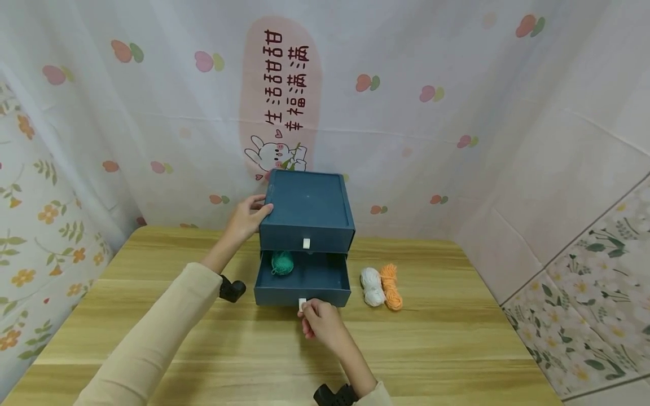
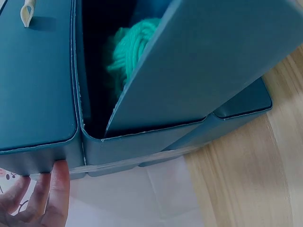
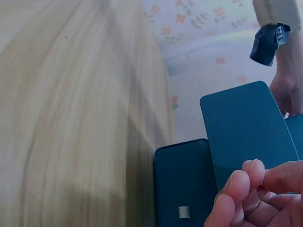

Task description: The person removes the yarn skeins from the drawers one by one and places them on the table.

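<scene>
A dark blue drawer cabinet (image 1: 308,197) stands on the wooden table, its middle drawer (image 1: 320,276) pulled out. Inside that drawer, toward its left, lies a ball of green yarn (image 1: 282,263), also visible in the left wrist view. My right hand (image 1: 322,322) pinches the white pull tab (image 1: 302,303) on the drawer's front between thumb and fingers. Against the cabinet's upper left side rests my left hand (image 1: 247,217), its fingers (image 2: 57,194) extended along the wall in the left wrist view. The top drawer (image 1: 284,238) and the bottom drawer (image 3: 184,179) are closed.
Right of the cabinet, a white yarn skein (image 1: 373,286) and an orange yarn skein (image 1: 390,287) lie side by side on the table (image 1: 437,338). A patterned curtain (image 1: 396,141) hangs right behind the cabinet. Black wrist cameras (image 1: 232,289) sit on both wrists.
</scene>
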`<act>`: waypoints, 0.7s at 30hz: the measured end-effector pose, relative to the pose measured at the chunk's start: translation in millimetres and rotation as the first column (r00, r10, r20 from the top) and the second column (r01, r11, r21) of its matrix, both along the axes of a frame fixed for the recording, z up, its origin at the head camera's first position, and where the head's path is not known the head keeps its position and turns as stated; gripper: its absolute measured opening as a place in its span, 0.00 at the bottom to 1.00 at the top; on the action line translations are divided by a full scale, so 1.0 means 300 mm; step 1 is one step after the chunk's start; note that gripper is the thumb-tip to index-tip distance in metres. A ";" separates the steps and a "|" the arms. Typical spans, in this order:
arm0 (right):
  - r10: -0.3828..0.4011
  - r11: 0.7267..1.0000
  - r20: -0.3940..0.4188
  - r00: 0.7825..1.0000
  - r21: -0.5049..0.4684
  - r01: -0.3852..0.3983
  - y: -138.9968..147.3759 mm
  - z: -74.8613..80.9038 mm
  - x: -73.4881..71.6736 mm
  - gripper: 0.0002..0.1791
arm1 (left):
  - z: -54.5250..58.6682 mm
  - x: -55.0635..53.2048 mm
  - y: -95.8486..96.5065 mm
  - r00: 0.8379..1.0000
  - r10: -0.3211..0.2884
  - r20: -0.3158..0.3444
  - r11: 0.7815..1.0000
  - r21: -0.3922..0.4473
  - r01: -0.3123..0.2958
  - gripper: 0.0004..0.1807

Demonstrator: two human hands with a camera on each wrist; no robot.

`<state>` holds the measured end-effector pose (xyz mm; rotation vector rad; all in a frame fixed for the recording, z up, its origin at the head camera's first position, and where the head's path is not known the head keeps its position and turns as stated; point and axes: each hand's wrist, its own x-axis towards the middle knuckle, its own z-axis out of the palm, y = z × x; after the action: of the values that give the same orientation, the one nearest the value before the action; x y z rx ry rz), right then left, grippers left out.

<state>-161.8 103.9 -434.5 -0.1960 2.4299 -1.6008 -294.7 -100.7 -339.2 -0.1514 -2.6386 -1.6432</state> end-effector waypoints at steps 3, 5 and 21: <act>0.008 1.000 0.010 1.000 -0.023 -0.007 0.003 0.001 0.023 0.16 | -0.004 -0.001 0.002 1.000 0.006 0.001 1.000 -0.008 -0.006 0.30; 0.012 0.999 0.012 1.000 -0.042 -0.011 0.004 0.001 0.038 0.16 | -0.007 -0.002 0.002 1.000 0.011 0.002 1.000 -0.013 -0.011 0.30; 0.016 0.999 0.017 1.000 -0.028 -0.016 0.005 -0.009 0.140 0.16 | 0.000 -0.004 0.005 1.000 0.018 -0.017 1.000 -0.024 -0.018 0.29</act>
<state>-119.9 105.3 -437.3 -0.2055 2.3882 -1.6242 -295.8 -99.3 -339.3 -0.1410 -2.6411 -1.5978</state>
